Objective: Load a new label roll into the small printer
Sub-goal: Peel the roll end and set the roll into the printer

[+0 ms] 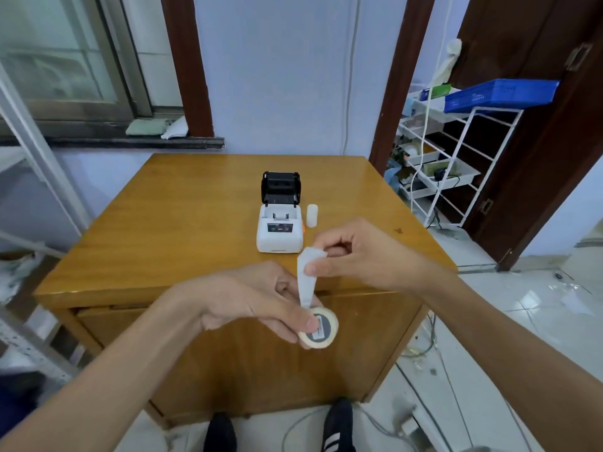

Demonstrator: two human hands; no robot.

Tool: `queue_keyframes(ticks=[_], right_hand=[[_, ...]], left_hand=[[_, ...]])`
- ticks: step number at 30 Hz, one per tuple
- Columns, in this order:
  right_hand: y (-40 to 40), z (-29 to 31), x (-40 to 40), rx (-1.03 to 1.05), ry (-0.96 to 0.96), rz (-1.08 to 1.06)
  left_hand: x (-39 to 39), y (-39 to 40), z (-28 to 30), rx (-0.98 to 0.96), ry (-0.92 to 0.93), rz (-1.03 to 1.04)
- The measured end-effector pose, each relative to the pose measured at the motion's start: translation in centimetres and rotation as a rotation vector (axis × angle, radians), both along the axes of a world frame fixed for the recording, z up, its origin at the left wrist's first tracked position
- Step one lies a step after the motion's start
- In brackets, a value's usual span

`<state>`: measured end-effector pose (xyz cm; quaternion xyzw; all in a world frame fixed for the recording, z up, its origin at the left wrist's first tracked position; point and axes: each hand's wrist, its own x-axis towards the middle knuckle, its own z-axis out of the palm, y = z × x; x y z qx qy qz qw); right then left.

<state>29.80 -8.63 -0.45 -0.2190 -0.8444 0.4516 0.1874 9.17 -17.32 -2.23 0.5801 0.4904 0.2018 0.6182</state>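
A small white printer (280,232) stands on the wooden table (182,223) with its black lid (280,187) tilted up and its roll bay open. My left hand (261,298) holds a cream label roll (319,327) in front of the table's near edge, thumb on its dark core. My right hand (355,252) pinches the loose label strip (306,275), which runs up from the roll. Both hands are in the air, nearer to me than the printer.
A small white cylinder (312,215) lies just right of the printer. A white wire shelf (456,164) with a blue crate (499,94) stands to the right, cables trail on the tiled floor, and my feet (280,429) are below the table front.
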Motion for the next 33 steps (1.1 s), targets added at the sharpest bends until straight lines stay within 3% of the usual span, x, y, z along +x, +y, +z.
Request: queue_keyframes(ticks=[7,9,14,19,22,24,30,33], right_hand=[[0.4,-2.1,3.0,0.1,0.241,-0.27],[-0.1,-2.8,3.1,0.161,0.272,-0.328],[-3.2,-4.0,2.3,0.612,0.214,-0.351],[-4.9,-5.4,1.1,0.624,0.361,-0.534],[-5.2,-5.6,0.1,0.518,0.221,-0.547],[-4.4,-6.2,-0.8,0.586,0.158,-0.558],[-1.3,-6.7,-4.4,0.57,0.361,-0.639],[0.4,-5.7,-5.3,0.721,0.296,-0.61]], left_hand=[[-0.8,0.1,-0.9,-0.005,-0.162,0.146],[-0.6,0.3,-1.2,-0.017,-0.294,0.235],[0.4,0.3,-1.7,0.052,-0.562,0.466],[2.2,-0.3,-1.5,0.168,-0.554,0.569],[2.1,0.0,-2.0,0.179,-0.538,0.649],[1.9,0.3,-2.5,0.165,-0.538,0.705],[0.6,2.4,-2.9,0.036,-0.746,0.768],[-0.5,3.6,-2.7,0.143,-0.575,0.773]])
